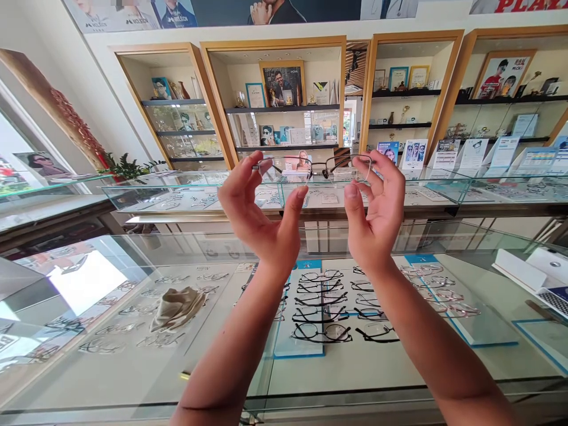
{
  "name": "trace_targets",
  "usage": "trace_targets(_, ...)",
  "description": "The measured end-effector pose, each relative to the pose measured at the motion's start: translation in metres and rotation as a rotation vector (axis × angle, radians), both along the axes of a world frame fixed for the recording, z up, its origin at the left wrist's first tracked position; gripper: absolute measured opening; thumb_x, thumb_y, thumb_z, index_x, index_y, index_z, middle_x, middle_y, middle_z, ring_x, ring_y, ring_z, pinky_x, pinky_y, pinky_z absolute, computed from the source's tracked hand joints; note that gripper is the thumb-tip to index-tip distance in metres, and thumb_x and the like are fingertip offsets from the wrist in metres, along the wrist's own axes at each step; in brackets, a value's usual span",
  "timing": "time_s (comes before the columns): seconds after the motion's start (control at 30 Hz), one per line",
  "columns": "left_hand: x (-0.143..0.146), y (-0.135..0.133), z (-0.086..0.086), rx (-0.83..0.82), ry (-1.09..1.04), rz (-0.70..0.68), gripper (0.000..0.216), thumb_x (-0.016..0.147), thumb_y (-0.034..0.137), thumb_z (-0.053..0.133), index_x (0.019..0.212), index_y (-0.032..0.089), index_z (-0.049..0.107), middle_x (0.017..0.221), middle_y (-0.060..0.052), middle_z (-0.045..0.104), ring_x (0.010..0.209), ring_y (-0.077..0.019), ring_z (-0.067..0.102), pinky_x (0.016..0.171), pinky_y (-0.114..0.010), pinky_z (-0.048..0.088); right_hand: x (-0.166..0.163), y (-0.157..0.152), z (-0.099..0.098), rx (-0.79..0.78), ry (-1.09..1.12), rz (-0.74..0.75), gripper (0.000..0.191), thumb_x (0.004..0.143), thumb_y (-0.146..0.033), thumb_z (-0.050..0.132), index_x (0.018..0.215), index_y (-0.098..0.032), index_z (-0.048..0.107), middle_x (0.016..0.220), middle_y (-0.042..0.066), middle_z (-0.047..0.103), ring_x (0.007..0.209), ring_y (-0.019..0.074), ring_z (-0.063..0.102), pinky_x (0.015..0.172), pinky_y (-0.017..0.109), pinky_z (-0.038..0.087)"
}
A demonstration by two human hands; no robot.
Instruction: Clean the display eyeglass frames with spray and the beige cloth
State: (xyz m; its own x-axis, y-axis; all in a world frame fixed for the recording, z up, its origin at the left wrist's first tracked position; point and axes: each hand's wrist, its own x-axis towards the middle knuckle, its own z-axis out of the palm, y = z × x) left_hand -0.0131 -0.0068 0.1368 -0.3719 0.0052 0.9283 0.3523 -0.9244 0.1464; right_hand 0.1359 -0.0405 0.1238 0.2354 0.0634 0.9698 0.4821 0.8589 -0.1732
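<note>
A pair of eyeglasses point(318, 168) with thin dark metal rims is held up level in front of me, above the glass display case. My left hand point(266, 213) grips its left end between the fingers, with the thumb raised below the lens. At the other end, my right hand point(375, 207) has its fingers curled round the outer rim, the thumb pointing up under the lens. The nose pads show in the middle; the temples are mostly hidden. A crumpled beige cloth point(177, 307) lies on the glass top, left of my left forearm.
Under the glass, rows of dark-framed glasses point(322, 332) rest on blue-edged boards, with more clear frames to the left. A white device with a keyboard point(554, 299) stands at the right. Beyond are another glass counter point(328, 201) and wooden wall shelves point(273, 44). A potted plant point(126, 167) stands back left.
</note>
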Motion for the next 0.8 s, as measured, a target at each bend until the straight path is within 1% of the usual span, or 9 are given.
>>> trace_targets(0.13, -0.0011, -0.0075, -0.0026, -0.01, -0.016, 0.037, 0.076, 0.092, 0.057, 0.091, 0.156, 0.032, 0.057, 0.153, -0.013, 0.063, 0.157, -0.0422, 0.059, 0.124, -0.062, 0.056, -0.001, 0.0011, 0.0002, 0.021, 0.001, -0.006, 0.061, 0.117, -0.044, 0.049, 0.176, -0.038, 0.032, 0.162, 0.016, 0.059, 0.151, 0.0334, 0.068, 0.11, 0.059, 0.068)
trace_targets(0.23, -0.0034, -0.0095, -0.0041, -0.02, 0.012, -0.009, 0.076, 0.091, 0.057, 0.092, 0.154, 0.032, 0.058, 0.155, -0.013, 0.062, 0.156, -0.0424, 0.06, 0.123, -0.06, 0.055, -0.0009, 0.0007, -0.0001, 0.039, 0.01, 0.008, 0.063, 0.115, -0.046, 0.053, 0.175, -0.04, 0.032, 0.162, 0.015, 0.059, 0.151, 0.0337, 0.068, 0.111, 0.058, 0.068)
trace_targets(0.3, -0.0046, -0.0087, -0.0043, -0.038, 0.028, -0.031, 0.074, 0.091, 0.057, 0.091, 0.154, 0.032, 0.059, 0.157, -0.014, 0.062, 0.154, -0.0411, 0.061, 0.123, -0.059, 0.054, -0.0004, 0.0004, -0.0005, 0.025, 0.013, -0.004, 0.066, 0.113, -0.046, 0.058, 0.174, -0.041, 0.033, 0.163, 0.014, 0.058, 0.152, 0.0344, 0.067, 0.111, 0.058, 0.067)
trace_targets(0.43, -0.0047, -0.0047, -0.004, -0.077, 0.036, 0.0, 0.07, 0.096, 0.055, 0.088, 0.154, 0.031, 0.059, 0.157, -0.013, 0.065, 0.151, -0.0367, 0.064, 0.123, -0.054, 0.056, 0.0013, 0.002, -0.0016, -0.002, 0.026, -0.023, 0.069, 0.112, -0.046, 0.063, 0.174, -0.041, 0.034, 0.166, 0.014, 0.056, 0.154, 0.0359, 0.064, 0.112, 0.059, 0.067)
trace_targets(0.6, -0.0044, -0.0017, -0.005, -0.099, 0.075, -0.038, 0.064, 0.099, 0.049, 0.087, 0.154, 0.031, 0.059, 0.158, -0.013, 0.067, 0.147, -0.0338, 0.068, 0.121, -0.051, 0.057, 0.0041, 0.003, -0.0027, 0.045, 0.029, -0.051, 0.069, 0.111, -0.046, 0.065, 0.175, -0.041, 0.037, 0.167, 0.014, 0.055, 0.152, 0.0365, 0.064, 0.111, 0.062, 0.068)
trace_targets(0.7, -0.0054, -0.0019, -0.0056, -0.118, 0.088, -0.028, 0.063, 0.1, 0.048, 0.086, 0.154, 0.033, 0.059, 0.159, -0.012, 0.068, 0.145, -0.0327, 0.07, 0.116, -0.048, 0.059, 0.0049, -0.0001, -0.0023, 0.005, 0.033, -0.068, 0.068, 0.112, -0.046, 0.064, 0.174, -0.04, 0.038, 0.166, 0.015, 0.056, 0.151, 0.0369, 0.064, 0.113, 0.063, 0.067)
trace_targets(0.8, -0.0062, -0.0031, -0.0053, -0.13, 0.104, -0.024, 0.061, 0.101, 0.047, 0.085, 0.154, 0.034, 0.059, 0.158, -0.011, 0.069, 0.143, -0.032, 0.071, 0.113, -0.046, 0.06, 0.0053, -0.0034, -0.0016, -0.034, 0.041, -0.049, 0.067, 0.112, -0.045, 0.064, 0.174, -0.039, 0.038, 0.168, 0.014, 0.054, 0.154, 0.0381, 0.061, 0.117, 0.066, 0.064)
